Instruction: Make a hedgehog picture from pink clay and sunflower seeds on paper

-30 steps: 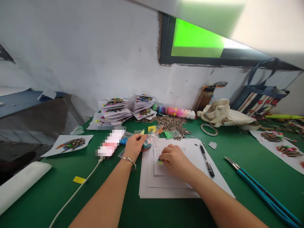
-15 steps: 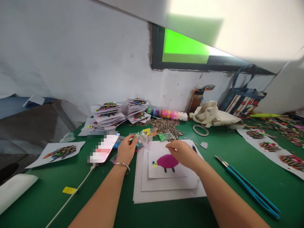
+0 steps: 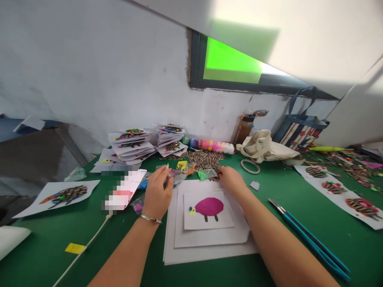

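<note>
1. We are reaching our left hand (image 3: 157,194) forward onto the small clear bags (image 3: 176,175). Its fingers are curling over the crinkled plastic, but we cannot tell whether they are gripping it.
2. We are stretching our right hand (image 3: 231,179) to the near edge of the sunflower seeds (image 3: 206,158), a loose heap of striped, pointed husks. The fingertips are hiding behind the back of the hand, so we cannot tell whether they are pinching any.
3. Between our forearms a white card (image 3: 221,221) is lying flat on the paper stack (image 3: 194,251), showing a smooth magenta oval on two dark legs. The stack's straight edges are stepping outward beneath it.
4. Right of our right arm, bare green table (image 3: 287,185) is lying open as far as the blue-handled knife (image 3: 311,239), which is slanting towards us.
5. Just left of our left wrist a phone (image 3: 124,191) is lying flat, and its white cable (image 3: 86,246) is trailing back across open green.
6. Beyond both hands the room is tightening: a tape ring (image 3: 249,166), a row of coloured tubs (image 3: 206,144) and piled cards (image 3: 134,141) are crowding the wall.
</note>
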`<state>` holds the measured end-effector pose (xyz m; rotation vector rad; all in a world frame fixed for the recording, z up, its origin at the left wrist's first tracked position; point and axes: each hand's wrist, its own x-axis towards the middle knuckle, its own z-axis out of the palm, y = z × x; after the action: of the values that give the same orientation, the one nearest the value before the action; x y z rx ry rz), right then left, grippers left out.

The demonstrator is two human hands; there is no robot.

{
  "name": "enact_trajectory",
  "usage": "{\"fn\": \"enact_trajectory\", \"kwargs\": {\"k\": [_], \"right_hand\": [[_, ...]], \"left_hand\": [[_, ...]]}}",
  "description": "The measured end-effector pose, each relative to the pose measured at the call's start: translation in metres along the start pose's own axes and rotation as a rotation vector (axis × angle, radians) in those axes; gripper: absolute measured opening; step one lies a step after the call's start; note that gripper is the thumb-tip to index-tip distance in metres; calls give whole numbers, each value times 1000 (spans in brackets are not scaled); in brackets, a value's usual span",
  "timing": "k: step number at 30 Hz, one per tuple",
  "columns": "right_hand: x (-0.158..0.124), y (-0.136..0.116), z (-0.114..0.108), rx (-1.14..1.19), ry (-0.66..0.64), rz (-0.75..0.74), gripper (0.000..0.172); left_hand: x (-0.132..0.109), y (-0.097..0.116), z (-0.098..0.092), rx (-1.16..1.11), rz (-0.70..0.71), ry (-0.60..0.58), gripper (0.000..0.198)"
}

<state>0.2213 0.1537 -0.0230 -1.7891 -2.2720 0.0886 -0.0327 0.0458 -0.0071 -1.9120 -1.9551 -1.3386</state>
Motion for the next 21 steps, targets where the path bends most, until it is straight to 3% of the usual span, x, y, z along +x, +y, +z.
{"fn": "enact_trajectory", "kwargs": {"k": [7, 11, 14, 17, 21], "right_hand": [[3, 10, 9, 74, 55, -21, 22], [-9, 15, -12, 120, 162, 20, 25], [-33, 1, -33, 194, 187, -11, 25], [-62, -25, -45, 467, 94, -116, 22], [-84, -51, -42, 676, -65, -161, 20]], "left_hand": [[-11, 17, 0, -81, 265, -200, 24], [-12, 15, 5, -48, 343, -329, 25], [-10, 7, 11, 24, 381, -409, 25], [-8, 1, 15, 115, 367, -415, 25], [-10, 2, 15, 119, 368, -333, 28]]}}
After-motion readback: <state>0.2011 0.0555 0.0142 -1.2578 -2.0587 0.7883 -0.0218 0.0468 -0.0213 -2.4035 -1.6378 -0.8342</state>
